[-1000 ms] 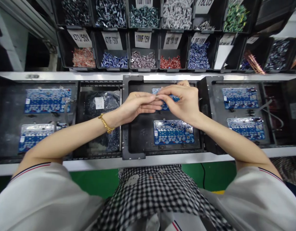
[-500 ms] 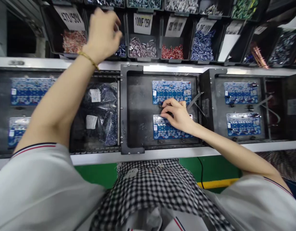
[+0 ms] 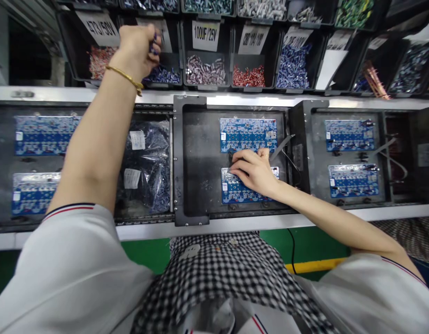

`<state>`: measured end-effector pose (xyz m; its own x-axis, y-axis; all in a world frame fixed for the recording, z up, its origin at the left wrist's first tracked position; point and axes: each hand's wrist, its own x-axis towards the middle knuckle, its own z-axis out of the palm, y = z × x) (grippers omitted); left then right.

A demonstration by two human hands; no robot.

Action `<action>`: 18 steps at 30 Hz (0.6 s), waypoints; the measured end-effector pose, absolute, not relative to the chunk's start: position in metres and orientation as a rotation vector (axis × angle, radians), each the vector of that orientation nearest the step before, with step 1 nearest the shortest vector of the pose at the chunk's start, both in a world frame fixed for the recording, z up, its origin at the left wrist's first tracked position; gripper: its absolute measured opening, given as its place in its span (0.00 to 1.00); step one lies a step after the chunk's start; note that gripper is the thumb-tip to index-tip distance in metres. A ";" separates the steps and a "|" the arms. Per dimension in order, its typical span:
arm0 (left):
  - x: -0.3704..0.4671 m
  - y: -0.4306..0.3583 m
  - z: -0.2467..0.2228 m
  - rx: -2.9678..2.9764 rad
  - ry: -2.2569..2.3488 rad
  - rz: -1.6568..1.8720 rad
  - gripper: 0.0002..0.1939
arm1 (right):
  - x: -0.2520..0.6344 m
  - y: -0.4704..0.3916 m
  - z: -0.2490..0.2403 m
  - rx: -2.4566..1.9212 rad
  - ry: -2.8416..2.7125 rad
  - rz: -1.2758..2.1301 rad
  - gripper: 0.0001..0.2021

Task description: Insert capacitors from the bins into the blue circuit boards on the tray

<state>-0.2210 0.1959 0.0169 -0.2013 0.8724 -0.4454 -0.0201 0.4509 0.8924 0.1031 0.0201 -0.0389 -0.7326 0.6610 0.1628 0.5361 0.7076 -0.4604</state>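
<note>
My left hand [image 3: 138,51] is raised over a bin of dark blue capacitors [image 3: 164,74]. Its fingers are curled round several small blue-purple capacitors [image 3: 154,42], which show between them. Down in the middle tray, my right hand [image 3: 254,171] rests at the upper edge of the nearer blue circuit board [image 3: 231,192]. Thumb and fingertips are pinched together near that board's top left; whatever is between them is too small to name. A second blue circuit board [image 3: 248,130] lies just beyond this hand.
Labelled bins stand along the back, among them pinkish capacitors [image 3: 205,69], red parts [image 3: 249,75] and blue parts [image 3: 294,65]. Plastic bags of parts [image 3: 148,157] lie left of the middle tray [image 3: 200,185]. More boards lie in the right tray [image 3: 350,134] and at far left [image 3: 36,134].
My left hand has moved a little left and down, and blue capacitors now show in its curled fingers. The right hand has shifted slightly left and down over the nearer board.
</note>
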 end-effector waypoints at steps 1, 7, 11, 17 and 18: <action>-0.221 0.197 0.021 0.669 1.470 1.049 0.11 | 0.104 0.019 -0.039 -0.897 -2.633 0.491 0.11; -0.228 0.201 0.022 0.332 1.034 1.284 0.19 | 0.108 0.004 -0.033 -0.679 -2.783 0.061 0.12; -0.226 0.197 0.025 0.366 0.905 1.357 0.21 | 0.122 0.012 -0.016 -0.854 -2.722 0.224 0.14; -0.164 0.137 0.042 0.406 1.061 1.317 0.12 | 0.173 0.040 -0.010 -1.442 -2.503 0.241 0.23; -0.149 0.117 0.042 0.374 1.105 1.253 0.13 | 0.180 0.043 -0.012 -1.496 -2.523 0.238 0.27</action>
